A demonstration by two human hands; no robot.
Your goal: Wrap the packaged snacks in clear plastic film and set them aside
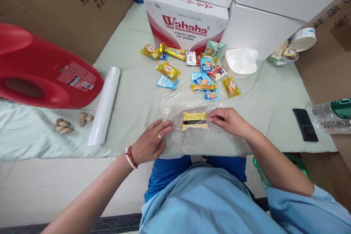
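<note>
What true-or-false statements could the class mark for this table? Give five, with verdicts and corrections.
1. The left hand touches the clear film. True.
2. The yellow packet lies beyond the snacks. False: the yellow packet lies between the two hands, nearer the person.
3. The right hand is at the packet's right end. True.
4. The white roll stands upright. False: it lies flat on the table.
5. The Wahaha box stands behind the snacks. True.

The cloth-covered table [134, 95] carried a red jug [63, 93], a white roll [104, 108], brown lumps [64, 123] — also clear film [175, 139], snack packets [168, 71], a Wahaha box [189, 22], a white bowl [238, 74] and a black device [305, 125].
</note>
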